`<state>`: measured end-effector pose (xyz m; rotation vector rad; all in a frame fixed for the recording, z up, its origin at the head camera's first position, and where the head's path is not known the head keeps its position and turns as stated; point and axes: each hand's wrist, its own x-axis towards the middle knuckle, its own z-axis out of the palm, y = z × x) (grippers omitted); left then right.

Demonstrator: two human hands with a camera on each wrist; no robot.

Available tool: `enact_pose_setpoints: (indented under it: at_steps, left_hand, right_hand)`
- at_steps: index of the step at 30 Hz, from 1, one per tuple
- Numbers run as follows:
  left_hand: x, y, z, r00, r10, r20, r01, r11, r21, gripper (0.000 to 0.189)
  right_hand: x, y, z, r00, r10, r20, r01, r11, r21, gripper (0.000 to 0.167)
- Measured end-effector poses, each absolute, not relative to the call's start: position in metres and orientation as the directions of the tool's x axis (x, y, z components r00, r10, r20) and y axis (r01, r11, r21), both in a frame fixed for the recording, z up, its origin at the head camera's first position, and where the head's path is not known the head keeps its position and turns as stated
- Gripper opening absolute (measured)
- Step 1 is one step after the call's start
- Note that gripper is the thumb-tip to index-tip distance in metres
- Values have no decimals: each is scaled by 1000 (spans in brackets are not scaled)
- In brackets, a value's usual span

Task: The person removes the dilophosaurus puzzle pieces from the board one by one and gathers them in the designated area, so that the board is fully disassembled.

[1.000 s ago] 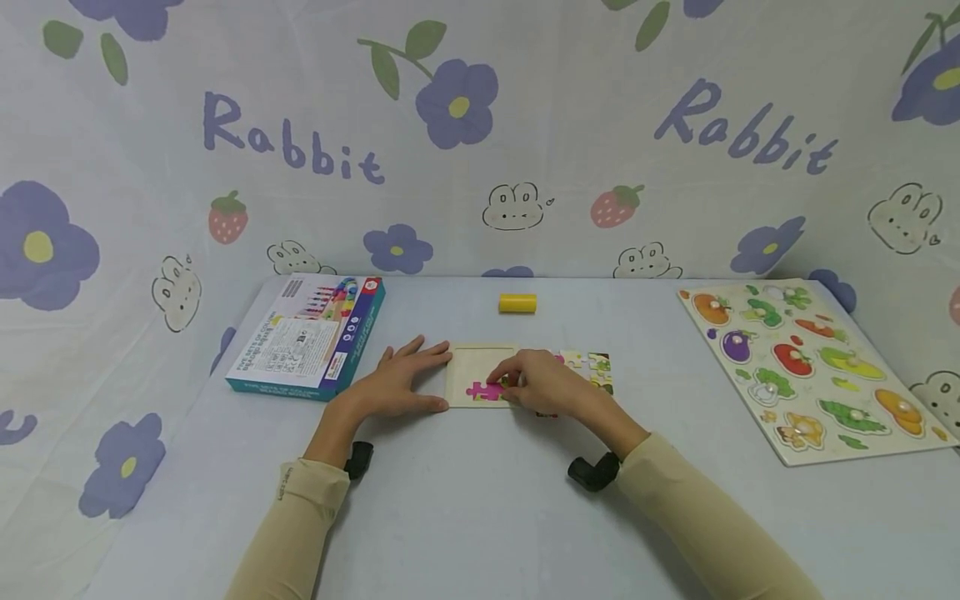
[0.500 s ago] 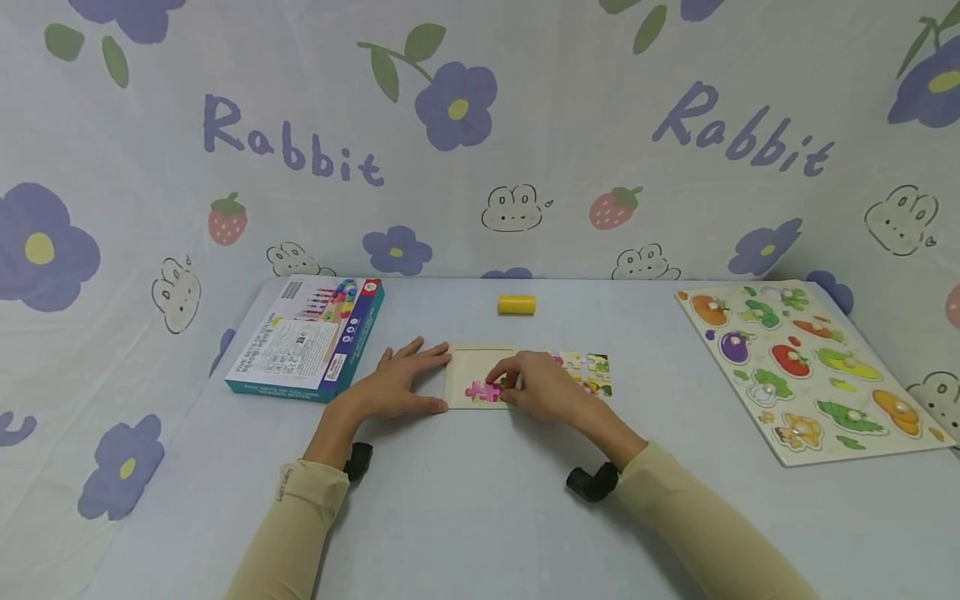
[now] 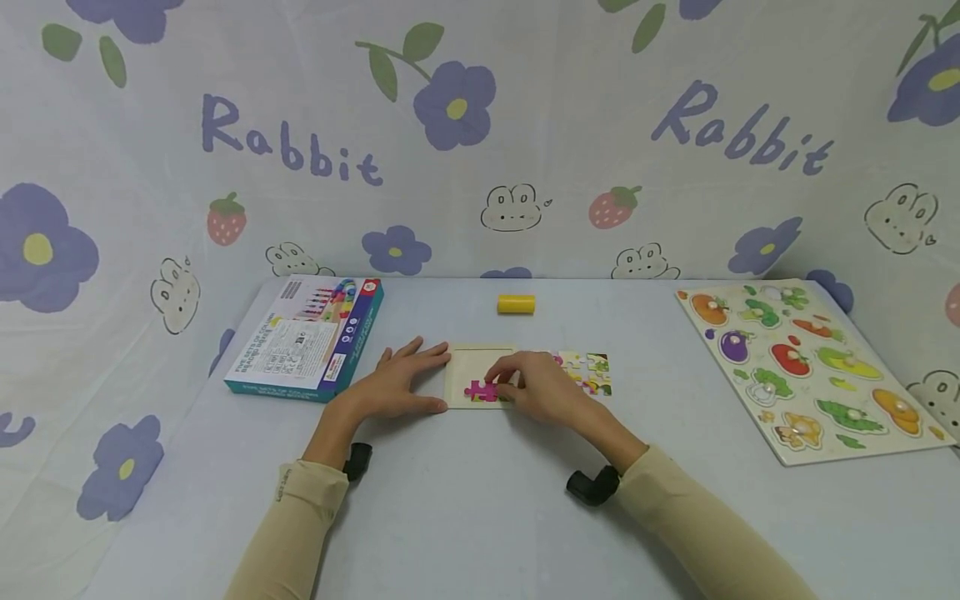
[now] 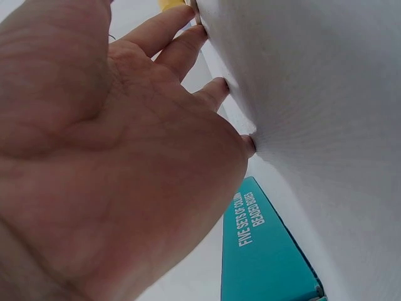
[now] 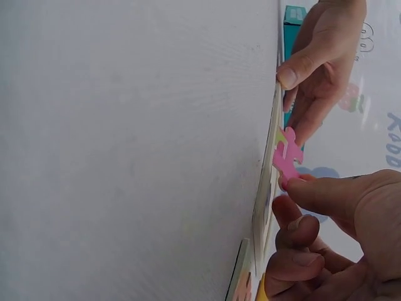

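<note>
A pink jigsaw piece point(image 3: 478, 390) with a bit of green is over the lower part of the pale wooden puzzle tray point(image 3: 480, 360). My right hand point(image 3: 546, 385) pinches it between thumb and fingers and covers the tray's right side. In the right wrist view, the pink piece point(image 5: 289, 157) stands tilted at the tray's edge. My left hand point(image 3: 397, 383) has its fingers spread, with the fingertips and thumb at the tray's left edge. In the left wrist view, the palm of my left hand point(image 4: 119, 163) faces the camera.
Several joined jigsaw pieces point(image 3: 592, 368) lie right of the tray, partly behind my right hand. A yellow cylinder point(image 3: 517, 304) lies behind the tray. At left is a teal-edged bead-set box point(image 3: 303, 337); at right, a vegetable peg board point(image 3: 817, 367).
The pink piece has shifted slightly left and changed its tilt in my right hand's fingers. A bit of coloured piece below my right hand no longer shows. The left hand stays put.
</note>
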<state>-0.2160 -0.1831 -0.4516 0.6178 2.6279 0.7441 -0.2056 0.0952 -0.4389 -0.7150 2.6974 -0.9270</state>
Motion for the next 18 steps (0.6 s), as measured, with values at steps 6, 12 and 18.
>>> enact_pose_setpoints:
  at_steps: [6, 12, 18]
  left_hand:
    - [-217, -184, -452, -847, 496, -193, 320, 765, 559, 83]
    - [-217, -183, -453, -848, 493, -197, 314, 764, 564, 83]
    - [-217, -183, -453, -850, 487, -200, 307, 767, 563, 84]
  right_hand:
    - [-207, 95, -441, -860, -510, -4, -391, 663, -638, 13]
    - [-209, 95, -442, -855, -518, 15, -409, 656, -634, 11]
    - [-211, 97, -441, -865, -502, -20, -365, 654, -662, 13]
